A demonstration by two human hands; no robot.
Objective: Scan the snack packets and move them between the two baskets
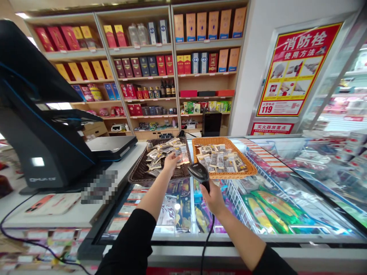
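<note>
My right hand (213, 196) is wrapped round the handle of a black barcode scanner (198, 172), its head pointing up and left and its cable hanging down. My left hand (171, 163) is over the dark brown wicker basket (140, 173), fingers closed on a small clear-and-printed snack packet (182, 153). Several similar packets (155, 154) lie in a heap under and beside that hand. Just right of the scanner, an orange-brown wicker basket (243, 173) holds more of these packets (219, 158). Both baskets rest on the glass top of a chest freezer.
Frozen goods show through the freezer's glass (266, 210). To the left, a black checkout terminal (43, 152) and a scale (113, 145) stand on a white counter (51, 217), with a phone box lying there. Shelves of boxed bottles (143, 67) line the back wall.
</note>
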